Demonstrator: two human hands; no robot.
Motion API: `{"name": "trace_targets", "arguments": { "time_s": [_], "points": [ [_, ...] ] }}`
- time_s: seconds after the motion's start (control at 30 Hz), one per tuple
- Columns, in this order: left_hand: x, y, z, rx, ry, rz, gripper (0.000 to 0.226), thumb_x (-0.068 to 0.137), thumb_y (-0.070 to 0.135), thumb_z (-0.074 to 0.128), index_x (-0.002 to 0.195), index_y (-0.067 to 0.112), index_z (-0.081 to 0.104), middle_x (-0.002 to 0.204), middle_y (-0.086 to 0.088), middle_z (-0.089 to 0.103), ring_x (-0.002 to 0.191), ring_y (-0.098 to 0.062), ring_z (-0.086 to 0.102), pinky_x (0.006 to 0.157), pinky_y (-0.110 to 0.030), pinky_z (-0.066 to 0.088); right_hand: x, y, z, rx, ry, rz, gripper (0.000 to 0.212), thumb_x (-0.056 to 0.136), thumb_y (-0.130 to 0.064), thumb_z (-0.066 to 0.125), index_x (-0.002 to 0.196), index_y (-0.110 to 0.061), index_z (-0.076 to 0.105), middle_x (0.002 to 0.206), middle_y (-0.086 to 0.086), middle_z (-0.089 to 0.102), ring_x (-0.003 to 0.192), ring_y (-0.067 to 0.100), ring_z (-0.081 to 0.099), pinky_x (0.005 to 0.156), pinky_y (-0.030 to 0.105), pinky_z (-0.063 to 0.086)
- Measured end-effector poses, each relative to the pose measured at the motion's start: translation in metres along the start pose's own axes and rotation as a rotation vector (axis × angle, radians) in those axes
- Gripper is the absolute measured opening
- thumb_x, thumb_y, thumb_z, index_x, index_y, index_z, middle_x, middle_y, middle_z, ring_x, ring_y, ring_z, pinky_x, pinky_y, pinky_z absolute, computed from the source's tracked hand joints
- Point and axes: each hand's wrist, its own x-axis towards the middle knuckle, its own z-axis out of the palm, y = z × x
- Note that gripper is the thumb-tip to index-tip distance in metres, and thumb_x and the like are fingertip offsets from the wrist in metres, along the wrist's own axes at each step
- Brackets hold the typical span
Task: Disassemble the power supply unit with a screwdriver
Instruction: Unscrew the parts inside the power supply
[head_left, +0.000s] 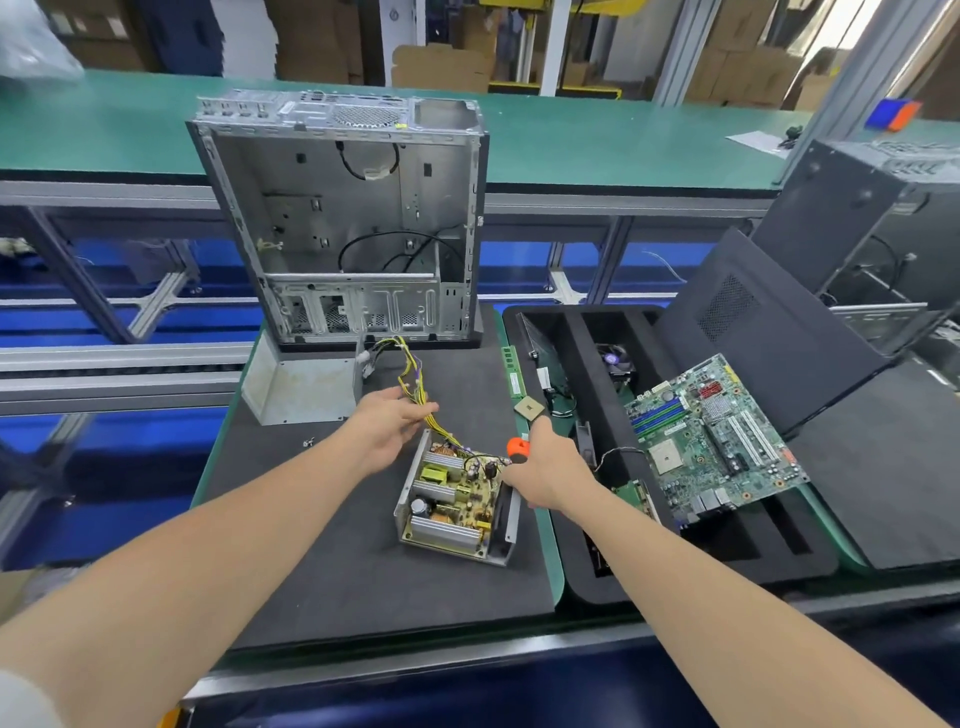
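My left hand (387, 431) holds the yellow wire bundle (409, 375) at twelve o'clock of the open grey metal power supply unit (452, 499) on the black-matted surface (311, 545), my right hand (543, 470) gripping the orange-handled screwdriver (517, 448) at its two o'clock.

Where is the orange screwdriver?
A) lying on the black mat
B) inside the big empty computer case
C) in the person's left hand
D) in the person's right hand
D: the right hand grips the orange screwdriver beside the open power supply, while the left hand holds only the yellow wires.
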Motion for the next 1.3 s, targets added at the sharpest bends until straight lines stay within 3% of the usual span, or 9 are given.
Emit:
{"name": "trace_targets", "arguments": {
  "time_s": [0.1, 0.27, 0.4, 0.6, 0.73, 0.9, 1.07, 1.2, 1.3],
  "points": [
    [-0.003, 0.001, -0.001, 0.145, -0.01, 0.047, 0.055, 0.093, -0.021, 0.059, 0.141, 0.005, 0.052, 0.129, -0.014, 0.06, 0.115, -0.025, 0.071, 0.081, -0.032, 0.056, 0.001, 0.003, 0.009, 0.044, 0.03, -0.011, 0.05, 0.093, -0.022, 0.064, 0.131, -0.012, 0.033, 0.108, 0.017, 0.068, 0.079, 0.032, 0.061, 0.05, 0.029, 0.041],
    [-0.008, 0.004, -0.008, 0.259, -0.032, 0.153, 0.056, 0.091, -0.021, 0.061, 0.129, 0.02, 0.056, 0.125, -0.014, 0.061, 0.115, -0.032, 0.071, 0.098, -0.049, 0.059, 0.008, 0.003, 0.012, 0.056, 0.033, -0.031, 0.059, 0.093, -0.025, 0.064, 0.14, -0.012, 0.03, 0.106, 0.015, 0.068, 0.066, 0.027, 0.06, 0.043, 0.026, 0.041],
    [-0.01, 0.004, -0.017, 0.257, -0.023, 0.198, 0.047, 0.094, -0.016, 0.063, 0.116, 0.026, 0.056, 0.119, -0.01, 0.061, 0.119, -0.037, 0.069, 0.101, -0.058, 0.056, 0.017, 0.004, 0.012, 0.088, 0.033, -0.084, 0.037, 0.094, -0.026, 0.064, 0.121, -0.019, 0.039, 0.103, 0.009, 0.063, 0.078, 0.027, 0.06, 0.052, 0.028, 0.042],
    [-0.011, -0.008, -0.04, 0.059, 0.065, 0.208, 0.04, 0.097, -0.017, 0.056, 0.11, 0.02, 0.049, 0.112, -0.014, 0.062, 0.112, -0.031, 0.073, 0.092, -0.048, 0.059, 0.03, -0.005, 0.013, 0.116, 0.04, -0.124, 0.036, 0.094, -0.024, 0.064, 0.125, -0.021, 0.046, 0.105, 0.005, 0.06, 0.084, 0.028, 0.062, 0.062, 0.03, 0.045],
    [-0.007, -0.012, -0.042, -0.057, 0.196, 0.153, 0.038, 0.098, -0.009, 0.062, 0.122, 0.014, 0.043, 0.116, -0.018, 0.068, 0.102, -0.032, 0.072, 0.103, -0.05, 0.055, 0.036, -0.009, 0.013, 0.113, 0.048, -0.136, 0.039, 0.095, -0.026, 0.065, 0.129, -0.021, 0.048, 0.106, 0.004, 0.059, 0.086, 0.026, 0.06, 0.062, 0.03, 0.043],
    [-0.007, -0.016, -0.041, -0.244, 0.182, 0.108, 0.045, 0.098, -0.005, 0.065, 0.128, 0.02, 0.043, 0.127, -0.015, 0.068, 0.116, -0.032, 0.07, 0.108, -0.047, 0.052, 0.04, -0.012, 0.014, 0.123, 0.076, -0.151, 0.035, 0.094, -0.025, 0.065, 0.126, -0.023, 0.051, 0.106, 0.003, 0.058, 0.083, 0.027, 0.059, 0.068, 0.033, 0.049],
    [-0.005, -0.01, -0.043, -0.136, 0.18, 0.079, 0.052, 0.1, 0.003, 0.066, 0.14, 0.021, 0.037, 0.117, -0.015, 0.073, 0.1, -0.028, 0.074, 0.1, -0.044, 0.056, 0.04, -0.015, 0.014, 0.127, 0.09, -0.144, 0.033, 0.094, -0.025, 0.066, 0.125, -0.024, 0.053, 0.104, 0.003, 0.058, 0.084, 0.027, 0.058, 0.069, 0.034, 0.051],
    [-0.006, -0.007, -0.044, -0.03, 0.222, 0.025, 0.053, 0.1, 0.014, 0.071, 0.141, 0.024, 0.04, 0.123, -0.011, 0.069, 0.102, -0.029, 0.073, 0.093, -0.042, 0.059, 0.038, -0.014, 0.012, 0.131, 0.079, -0.115, 0.034, 0.093, -0.027, 0.069, 0.122, -0.026, 0.052, 0.106, 0.004, 0.059, 0.085, 0.028, 0.061, 0.063, 0.031, 0.048],
    [-0.008, -0.013, -0.05, 0.011, 0.234, 0.026, 0.051, 0.101, 0.021, 0.07, 0.143, 0.021, 0.041, 0.12, -0.008, 0.071, 0.103, -0.028, 0.073, 0.093, -0.041, 0.058, 0.034, -0.015, 0.006, 0.069, 0.159, -0.135, 0.031, 0.088, -0.023, 0.076, 0.113, -0.016, 0.058, 0.1, 0.005, 0.059, 0.088, 0.027, 0.057, 0.069, 0.029, 0.042]
  ]
}}
